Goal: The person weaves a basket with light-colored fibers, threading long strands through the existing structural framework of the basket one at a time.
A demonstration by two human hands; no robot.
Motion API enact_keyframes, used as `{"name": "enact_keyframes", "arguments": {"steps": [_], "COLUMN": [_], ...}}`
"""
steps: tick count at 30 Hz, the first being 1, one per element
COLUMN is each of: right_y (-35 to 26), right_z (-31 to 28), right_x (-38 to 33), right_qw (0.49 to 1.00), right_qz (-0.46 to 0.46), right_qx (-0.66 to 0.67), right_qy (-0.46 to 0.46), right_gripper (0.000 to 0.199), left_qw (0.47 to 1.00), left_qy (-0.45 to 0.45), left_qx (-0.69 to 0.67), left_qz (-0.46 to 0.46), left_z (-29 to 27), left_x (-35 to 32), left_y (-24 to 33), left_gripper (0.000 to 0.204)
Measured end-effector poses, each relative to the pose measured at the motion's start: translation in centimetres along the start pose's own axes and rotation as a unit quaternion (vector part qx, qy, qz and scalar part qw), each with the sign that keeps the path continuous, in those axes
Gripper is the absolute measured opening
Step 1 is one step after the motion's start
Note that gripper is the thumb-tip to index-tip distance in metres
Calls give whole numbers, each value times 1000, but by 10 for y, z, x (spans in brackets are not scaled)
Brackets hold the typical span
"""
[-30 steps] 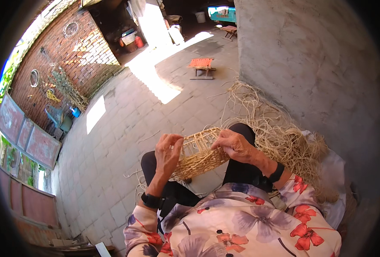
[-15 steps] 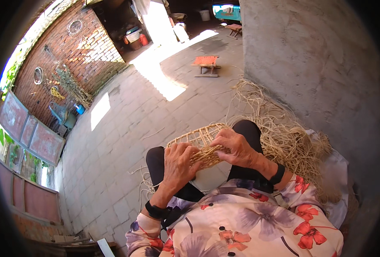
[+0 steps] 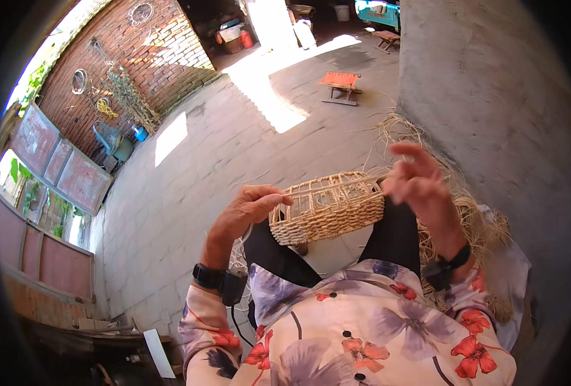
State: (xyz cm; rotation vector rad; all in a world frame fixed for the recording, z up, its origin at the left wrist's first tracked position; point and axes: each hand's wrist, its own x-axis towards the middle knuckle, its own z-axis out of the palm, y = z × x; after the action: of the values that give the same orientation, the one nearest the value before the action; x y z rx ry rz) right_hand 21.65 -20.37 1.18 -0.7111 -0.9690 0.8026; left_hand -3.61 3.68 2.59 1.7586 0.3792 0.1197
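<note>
A small woven basket of tan straw cord rests across my thighs, its near side closely woven in rows and its upper part an open grid. At its left end my left hand pinches a pale straw cord between thumb and fingers. The cord is stretched across the grid toward the right. Beyond the basket's right end, my right hand holds the cord's other part, index finger raised; motion blurs these fingers somewhat.
A big heap of loose straw cord lies on the floor at my right, by a grey wall. A folding stool with an orange seat stands ahead. A brick wall and leaning panels are at the left.
Both hands have come off the basket's near woven side and moved apart. The basket's near side now shows fully, and a cord is stretched between the hands. The view has shifted left.
</note>
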Motion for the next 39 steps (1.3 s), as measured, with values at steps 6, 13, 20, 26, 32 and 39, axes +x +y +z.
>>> {"name": "enact_keyframes", "arguments": {"steps": [6, 13, 20, 26, 32, 39], "right_y": [-21, -3, 42, 10, 38, 64], "right_z": [-106, -228, -274, -113, 21, 10], "right_x": [-24, -72, -97, -36, -21, -48], "right_qw": [976, 916, 862, 702, 885, 919], "right_qz": [-96, -111, -16, -174, -119, 85], "right_qx": [137, 118, -124, -615, -448, -372], "right_qy": [142, 366, 492, 315, -39, -99], "right_gripper": [53, 32, 19, 28, 24, 16], "left_qw": [990, 981, 984, 979, 977, 990], "left_qy": [-2, 71, 141, 177, 55, 20], "left_qx": [-133, -168, -86, 101, 176, 128], "left_qz": [-52, -68, -66, 22, 106, 63], "left_z": [-42, -86, -65, 13, 108, 110], "left_x": [-10, -34, -31, -10, 17, 18], "left_y": [-54, -91, -87, -53, -20, -41], "left_gripper": [29, 29, 25, 21, 19, 21]}}
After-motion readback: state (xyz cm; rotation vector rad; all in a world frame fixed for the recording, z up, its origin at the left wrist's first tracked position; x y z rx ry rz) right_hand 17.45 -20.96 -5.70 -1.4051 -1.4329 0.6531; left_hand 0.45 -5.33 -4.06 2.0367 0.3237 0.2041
